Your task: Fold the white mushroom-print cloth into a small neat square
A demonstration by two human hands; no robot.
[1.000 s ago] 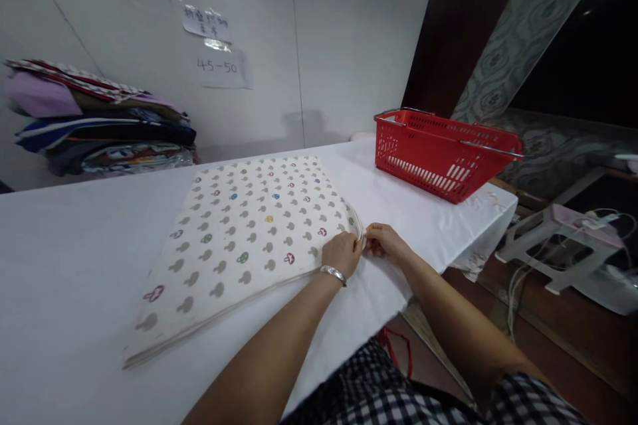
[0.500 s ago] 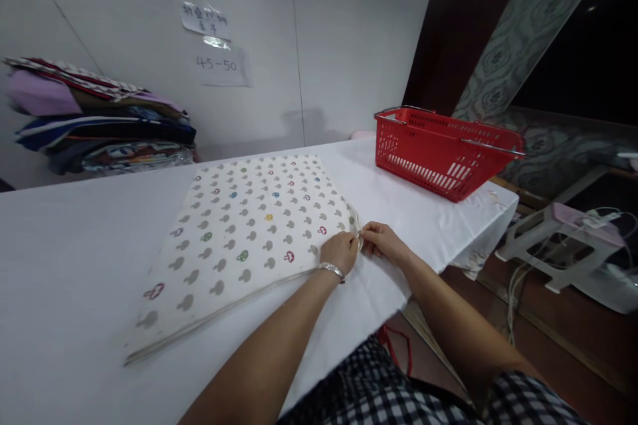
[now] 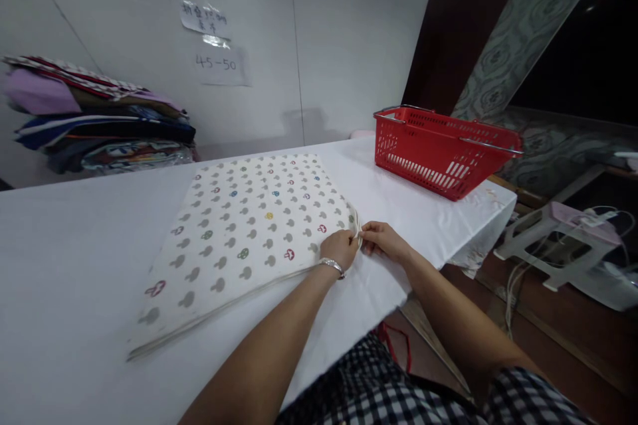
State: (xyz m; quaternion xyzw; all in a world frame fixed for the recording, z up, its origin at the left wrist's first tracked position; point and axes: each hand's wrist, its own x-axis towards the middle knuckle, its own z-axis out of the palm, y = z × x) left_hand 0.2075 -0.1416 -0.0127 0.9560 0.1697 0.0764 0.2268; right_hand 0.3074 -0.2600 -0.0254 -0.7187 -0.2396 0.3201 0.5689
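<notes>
A folded white cloth (image 3: 254, 226) printed with grey and coloured mushrooms lies flat in several layers on the table. Its near right corner is raised a little between my hands. My left hand (image 3: 339, 248), with a silver bracelet at the wrist, is closed on that corner from the left. From the right, my right hand (image 3: 383, 240) pinches the layered edge of the same corner, its fingertips almost meeting those of the left. The exact layers in each pinch are hidden by the fingers.
A red plastic basket (image 3: 441, 156) with metal handles stands at the table's back right. Folded fabrics (image 3: 107, 119) are piled at the back left. Paper signs (image 3: 222, 66) hang on the wall. A stool (image 3: 563, 239) with cables is beyond the right edge of the white-covered table (image 3: 74, 265).
Almost nothing differs. Both hands stay at the cloth's corner, and the view has shifted very slightly.
</notes>
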